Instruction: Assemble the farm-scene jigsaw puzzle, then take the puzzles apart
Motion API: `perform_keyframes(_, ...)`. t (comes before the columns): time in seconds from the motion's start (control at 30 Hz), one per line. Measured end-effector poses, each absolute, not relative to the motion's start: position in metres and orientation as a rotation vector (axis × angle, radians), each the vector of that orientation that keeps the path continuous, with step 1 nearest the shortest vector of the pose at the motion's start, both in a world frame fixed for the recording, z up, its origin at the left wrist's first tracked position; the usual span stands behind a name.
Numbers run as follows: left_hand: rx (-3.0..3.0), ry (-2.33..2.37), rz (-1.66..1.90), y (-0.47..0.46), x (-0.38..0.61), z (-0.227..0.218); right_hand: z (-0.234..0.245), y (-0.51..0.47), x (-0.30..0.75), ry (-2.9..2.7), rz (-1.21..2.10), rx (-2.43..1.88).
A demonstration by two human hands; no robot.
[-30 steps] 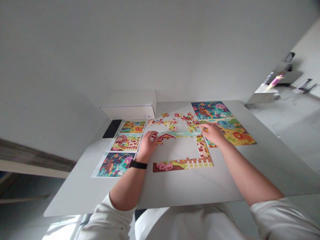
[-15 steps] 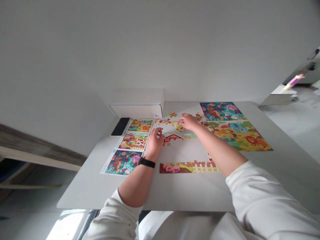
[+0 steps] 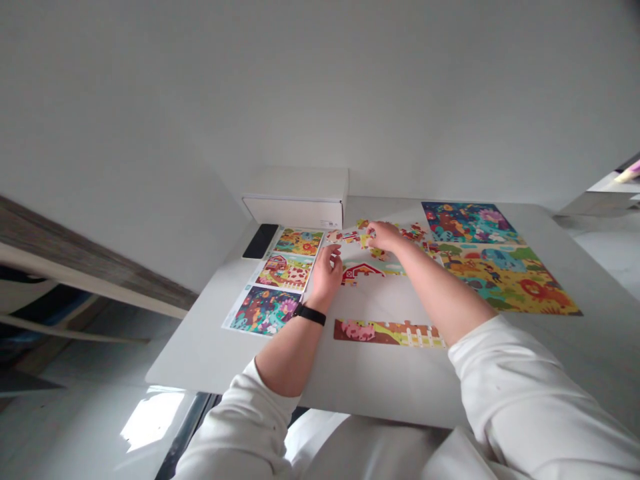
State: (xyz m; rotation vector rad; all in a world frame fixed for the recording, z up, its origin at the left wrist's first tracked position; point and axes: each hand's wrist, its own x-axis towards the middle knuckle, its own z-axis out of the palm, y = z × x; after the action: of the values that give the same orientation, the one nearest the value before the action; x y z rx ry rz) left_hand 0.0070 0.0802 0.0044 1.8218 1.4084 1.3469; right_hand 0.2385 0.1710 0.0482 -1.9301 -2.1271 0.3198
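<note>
Visibly, left hand (image 3: 327, 272) and right hand (image 3: 384, 237) are apart; farm jigsaw (image 3: 390, 333) lies on smooth tabletop (image 3: 385, 377).
Left digits curl loosely, parted; right grip at knobbed pieces (image 3: 365, 242) is indeterminable; forearm (image 3: 443, 288) hides jigsaw's right side.

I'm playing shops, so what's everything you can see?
Box: one, white, table's back left
Phone-like slab: one, black, table's left
Picture sheet: one, multicoloured, table's left
Loose pieces: many, multicoloured, back middle
Farm puzzle: one, part-built, multicoloured, middle
Dark puzzle: one, blue, back right
Lion puzzle: one, yellow, nearer right
Table: one, pale grey, centre
Wall: one, grey, behind
Floor: one, grey, both sides
Beam: one, brown, left
Blurry thing: one, purple, right edge
Wristband: one, black, left wrist
Shirt: one, white, bottom
Left hand: one, bare, by farm puzzle
Right hand: one, bare, at loose pieces
</note>
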Motion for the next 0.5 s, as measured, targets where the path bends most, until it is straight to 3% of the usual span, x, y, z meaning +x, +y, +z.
perform_keyframes(0.3, 1.94, 1.362, 1.323, 0.073, 0.01, 0.017, 0.062, 0.108, 0.262, -1.575, 0.803, -1.28)
perform_keyframes(0.5, 1.922, 1.167, 1.225, 0.05, 0.015, 0.038, 0.051, 0.03, 0.279, -1.171, 1.183, -1.138)
